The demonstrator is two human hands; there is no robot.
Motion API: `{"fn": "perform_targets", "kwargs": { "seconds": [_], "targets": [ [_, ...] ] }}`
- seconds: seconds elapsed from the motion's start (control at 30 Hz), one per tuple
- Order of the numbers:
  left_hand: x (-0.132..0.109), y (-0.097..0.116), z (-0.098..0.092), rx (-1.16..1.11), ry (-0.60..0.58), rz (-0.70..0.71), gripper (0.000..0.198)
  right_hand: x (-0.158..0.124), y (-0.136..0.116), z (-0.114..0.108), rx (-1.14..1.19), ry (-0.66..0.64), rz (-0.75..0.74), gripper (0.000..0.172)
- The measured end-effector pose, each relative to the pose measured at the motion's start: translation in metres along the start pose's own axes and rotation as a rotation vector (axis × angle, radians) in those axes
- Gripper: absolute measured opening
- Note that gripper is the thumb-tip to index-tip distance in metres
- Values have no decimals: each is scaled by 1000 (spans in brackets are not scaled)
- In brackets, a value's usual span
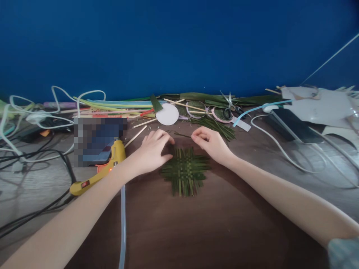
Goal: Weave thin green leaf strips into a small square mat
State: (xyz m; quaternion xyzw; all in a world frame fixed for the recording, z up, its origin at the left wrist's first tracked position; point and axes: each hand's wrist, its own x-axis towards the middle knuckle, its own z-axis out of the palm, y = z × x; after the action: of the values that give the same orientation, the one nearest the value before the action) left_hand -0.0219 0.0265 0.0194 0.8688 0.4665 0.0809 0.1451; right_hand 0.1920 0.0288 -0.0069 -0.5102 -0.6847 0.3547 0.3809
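Note:
A woven mat of green leaf strips (185, 172) lies flat on the brown table, its loose ends sticking out on all sides. My right hand (211, 144) is above its far right corner, thumb and fingertips pinched on a thin leaf strip (183, 135) that points left. Over the mat's far left corner is my left hand (155, 149), its thumb and fingers apart with nothing visible between them. Beyond the hands lies a bundle of cut leaf strips (215, 127).
A yellow glue gun (112, 160) with a glue stick (122, 224) lies by my left forearm. Behind are a white disc (167, 114), scissors (228, 106), wooden sticks and coloured strips. A phone (297, 125) and white cables are at right; more cables lie at left.

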Motion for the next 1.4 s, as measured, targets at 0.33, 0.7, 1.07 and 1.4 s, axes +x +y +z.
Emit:
{"fn": "perform_targets", "kwargs": {
  "seconds": [0.33, 0.7, 1.07, 1.4],
  "targets": [
    [-1, -3, 3, -30, 29, -6, 22, -1, -1, 0, -21, -20, -1, 16],
    [-4, -2, 4, 43, 89, 50, 18, -1, -4, -1, -58, -46, 23, 13],
    [-6, 1, 3, 105, 127, 85, 17, 2, -11, -7, -90, -219, 45, 11],
    [-8, 3, 2, 111, 136, 66, 34, -2, -19, 0, -276, -188, -14, 16]
  ]
}}
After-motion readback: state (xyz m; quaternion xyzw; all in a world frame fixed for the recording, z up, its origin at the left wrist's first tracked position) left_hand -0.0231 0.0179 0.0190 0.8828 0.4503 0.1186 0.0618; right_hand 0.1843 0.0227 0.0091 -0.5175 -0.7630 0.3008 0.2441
